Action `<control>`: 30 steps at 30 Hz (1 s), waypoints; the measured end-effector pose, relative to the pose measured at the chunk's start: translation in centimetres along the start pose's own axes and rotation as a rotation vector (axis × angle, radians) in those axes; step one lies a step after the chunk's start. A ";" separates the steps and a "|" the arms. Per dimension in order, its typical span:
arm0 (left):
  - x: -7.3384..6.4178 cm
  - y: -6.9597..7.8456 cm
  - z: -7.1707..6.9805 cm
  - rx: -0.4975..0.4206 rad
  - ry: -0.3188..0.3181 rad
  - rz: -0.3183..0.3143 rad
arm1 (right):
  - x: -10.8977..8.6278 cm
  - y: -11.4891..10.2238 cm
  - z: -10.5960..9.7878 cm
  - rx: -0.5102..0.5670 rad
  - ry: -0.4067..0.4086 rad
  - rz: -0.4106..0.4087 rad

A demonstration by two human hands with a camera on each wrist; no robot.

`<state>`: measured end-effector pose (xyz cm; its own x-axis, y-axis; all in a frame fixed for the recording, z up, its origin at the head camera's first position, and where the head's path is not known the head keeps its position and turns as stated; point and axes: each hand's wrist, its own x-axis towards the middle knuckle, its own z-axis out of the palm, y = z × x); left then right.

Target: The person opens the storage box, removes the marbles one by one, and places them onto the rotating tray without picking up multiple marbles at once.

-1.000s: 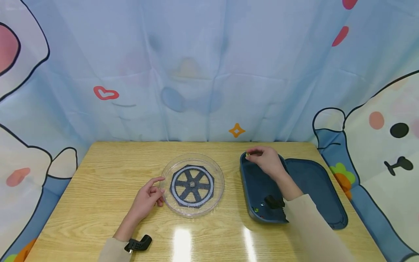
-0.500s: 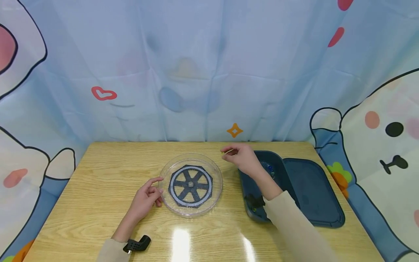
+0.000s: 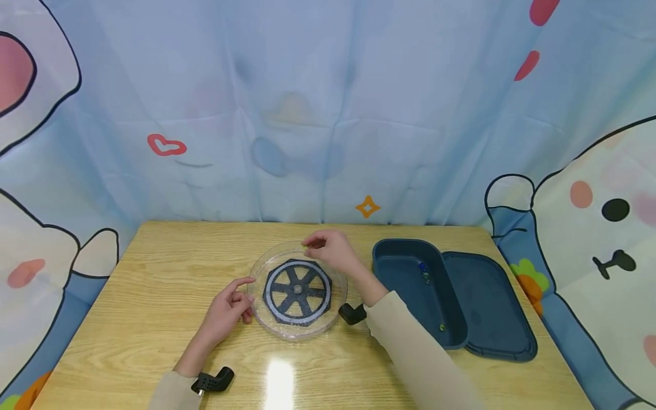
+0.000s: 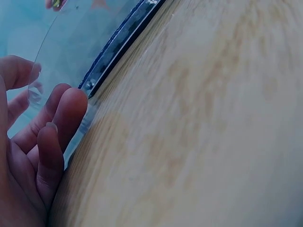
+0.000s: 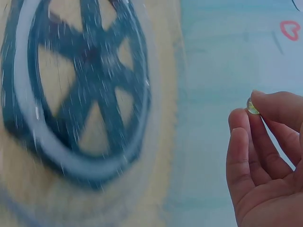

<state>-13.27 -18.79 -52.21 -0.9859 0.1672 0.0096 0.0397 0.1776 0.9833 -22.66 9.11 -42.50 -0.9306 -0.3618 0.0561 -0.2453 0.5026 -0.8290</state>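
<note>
A clear round dish (image 3: 338, 316) with a dark spoked, wheel-like piece (image 3: 298, 307) inside it stands on the wooden table. My left hand (image 3: 229, 307) rests at the dish's left side, fingertips touching its rim. In the left wrist view, the fingers (image 4: 71, 111) lie loosely bent beside the clear wall. Over the far edge of the dish, my right hand (image 3: 332, 250) pinches a marble (image 5: 253, 106) between thumb and fingertips. The marble is clear with yellow-green inside. It shows only as a small spot in the head view.
Right of the dish stands a dark blue bin (image 3: 410, 290) with several marbles (image 3: 425, 273) in it. Its flat dark blue lid (image 3: 494, 307) lies beside it on the right. A printed curtain (image 3: 292, 114) hangs behind the table (image 3: 179, 256).
My right hand has moved left from over the bin to the dish's far edge, carrying the marble. The left hand has stayed at the dish's rim.
</note>
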 end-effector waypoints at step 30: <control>0.0 -0.1 -0.1 0.001 -0.002 0.006 | 1.7 0.3 4.6 0.041 -0.089 0.094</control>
<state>-13.34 -18.89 -52.29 -0.9853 0.1703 0.0150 0.0456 0.1773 0.9831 -23.05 4.97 -45.21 -0.9206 -0.3841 -0.0713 -0.1450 0.5054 -0.8506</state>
